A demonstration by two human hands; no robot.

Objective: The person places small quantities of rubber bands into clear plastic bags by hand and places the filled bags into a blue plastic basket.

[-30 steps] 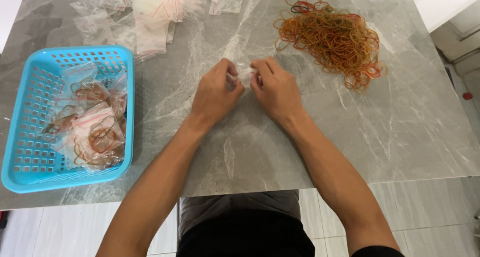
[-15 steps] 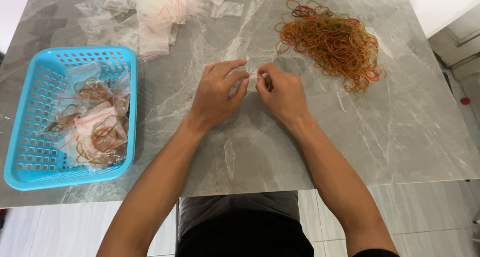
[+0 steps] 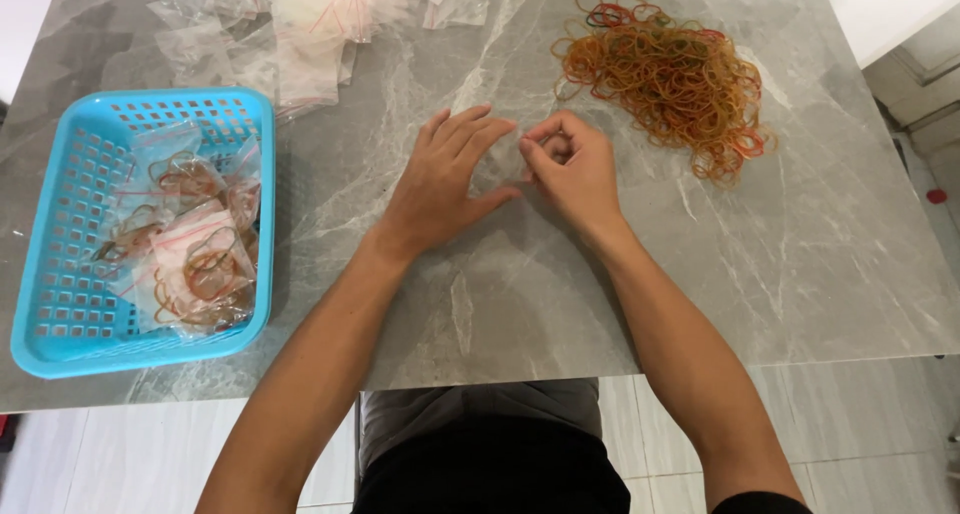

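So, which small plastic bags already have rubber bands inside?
The bags in the blue basket hold bands; the pile of bags at the table's far edge looks empty.

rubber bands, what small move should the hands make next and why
Probably the right hand should reach to the rubber bands just beyond it and pick a few. Its fingers are curled with no bag clearly held, the left hand lies flat, and filled bags sit in the basket.

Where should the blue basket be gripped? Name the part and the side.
Grip the blue basket by its near long rim, coming from the table's front edge. That rim overhangs the grey table slightly, and the perforated walls flare outward, leaving a lip for fingers.
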